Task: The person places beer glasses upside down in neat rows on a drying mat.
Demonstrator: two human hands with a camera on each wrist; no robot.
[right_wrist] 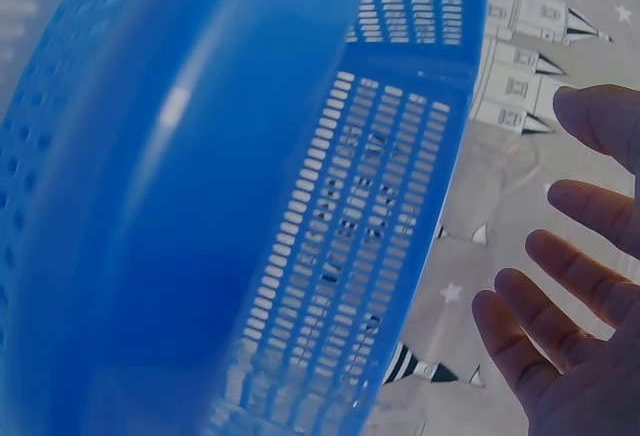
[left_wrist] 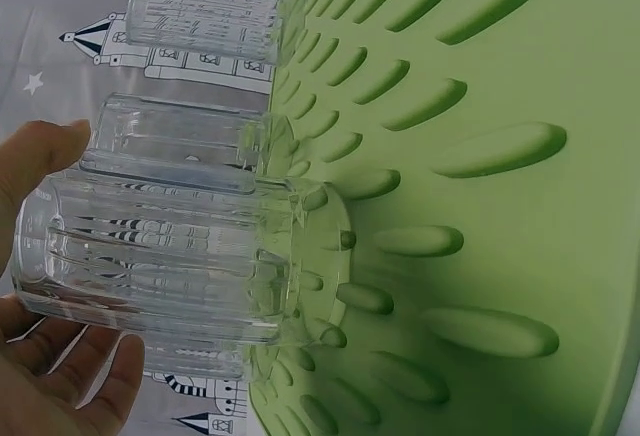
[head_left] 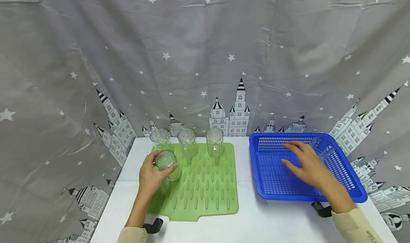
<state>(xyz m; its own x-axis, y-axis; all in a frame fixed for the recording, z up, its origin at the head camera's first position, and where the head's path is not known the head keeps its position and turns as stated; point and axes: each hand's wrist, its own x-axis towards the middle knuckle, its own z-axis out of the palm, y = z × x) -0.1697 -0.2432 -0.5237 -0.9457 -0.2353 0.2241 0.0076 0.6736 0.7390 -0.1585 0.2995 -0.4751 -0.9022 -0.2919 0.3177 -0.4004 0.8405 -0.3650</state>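
Note:
In the head view my left hand (head_left: 150, 175) is curved around the base end of a clear glass mug (head_left: 166, 160), thumb on one side and fingers on the other. That mug stands upside down on a green drying mat (head_left: 205, 200); the left wrist view shows its rim at the mat's ridges. Behind it, three more upturned glass mugs line the mat's back edge, the rightmost mug (head_left: 214, 141) among them. My right hand (head_left: 305, 164) hovers over a blue basket (head_left: 266, 195), fingers spread and holding nothing. Inside the basket's back right corner lies a clear glass (head_left: 323, 150).
A white table (head_left: 253, 221) carries the mat on the left and the basket on the right. A grey curtain (head_left: 192, 33) printed with stars and castles hangs behind and beside the table. The basket has perforated sides and a raised rim.

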